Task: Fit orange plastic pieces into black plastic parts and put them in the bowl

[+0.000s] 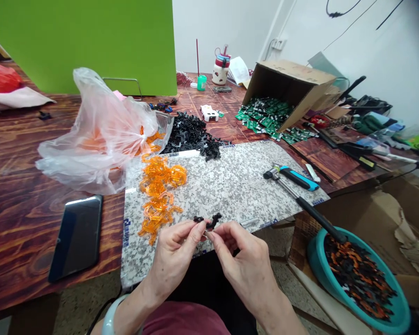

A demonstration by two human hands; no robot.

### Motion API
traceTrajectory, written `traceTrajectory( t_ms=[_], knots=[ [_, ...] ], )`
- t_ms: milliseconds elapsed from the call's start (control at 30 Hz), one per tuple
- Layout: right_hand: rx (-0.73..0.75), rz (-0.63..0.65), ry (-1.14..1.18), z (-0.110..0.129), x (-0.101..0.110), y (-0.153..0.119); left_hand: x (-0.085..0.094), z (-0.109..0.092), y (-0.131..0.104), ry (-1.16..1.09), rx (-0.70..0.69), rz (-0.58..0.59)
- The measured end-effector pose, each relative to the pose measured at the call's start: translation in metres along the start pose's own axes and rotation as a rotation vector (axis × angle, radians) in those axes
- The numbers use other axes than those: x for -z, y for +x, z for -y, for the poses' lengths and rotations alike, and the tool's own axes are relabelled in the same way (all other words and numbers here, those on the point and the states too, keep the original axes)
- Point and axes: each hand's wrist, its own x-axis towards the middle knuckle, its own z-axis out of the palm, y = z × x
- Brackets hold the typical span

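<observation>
Worktop (28,204): dark wood; a speckled granite slab (230,181) lies on it in front of me.
Plastic bag (101,130): translucent, left of the slab, orange parts inside.
Teal basin (398,311): low at my right, holding mixed black and orange pieces.
Phone (77,236): dark, face up, left of the slab.
Hammer (300,200): on the slab's right edge, handle reaching toward the basin.
Black pile (192,132): at the slab's far edge.
Orange clips (158,195): scattered on the slab's left part.
Left hand (174,253): fingers pinched shut on the small black clip (208,220).
Right hand (246,260): fingertips closed on the same clip, above the slab's near edge.
Advice: I judge a light, steady pinch from both sides best, the clip kept over the slab.
</observation>
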Motion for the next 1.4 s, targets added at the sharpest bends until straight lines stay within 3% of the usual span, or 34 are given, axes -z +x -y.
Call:
traceTrajectory(
  t_ms=[233,400,667,800,900,1000,1133,1400],
  knots=[
    [-0.126,0.062,0.021,-0.002,0.005,0.003,0.004,-0.001,-0.004,0.219,-0.152,0.053],
    [-0.119,0.118,-0.074,-0.01,0.008,0.003,0.006,-0.002,-0.006,0.337,-0.131,0.167],
    [0.105,0.438,-0.405,-0.011,0.026,0.018,0.011,-0.003,-0.005,0.325,-0.064,0.362],
    [0.27,0.52,-0.537,-0.009,0.031,0.026,0.014,-0.006,-0.003,0.26,-0.022,0.42],
    [0.346,0.497,-0.5,-0.018,0.03,0.024,0.017,-0.006,-0.003,0.227,0.018,0.47],
    [0.37,0.367,-0.378,-0.03,0.029,0.017,0.02,-0.007,-0.004,0.154,0.086,0.476],
    [0.261,0.213,-0.187,-0.035,0.029,0.006,0.02,-0.011,-0.003,0.01,0.222,0.404],
    [0.053,0.21,0.016,-0.031,0.028,0.0,0.019,-0.01,-0.003,-0.04,0.285,0.318]
  ],
)
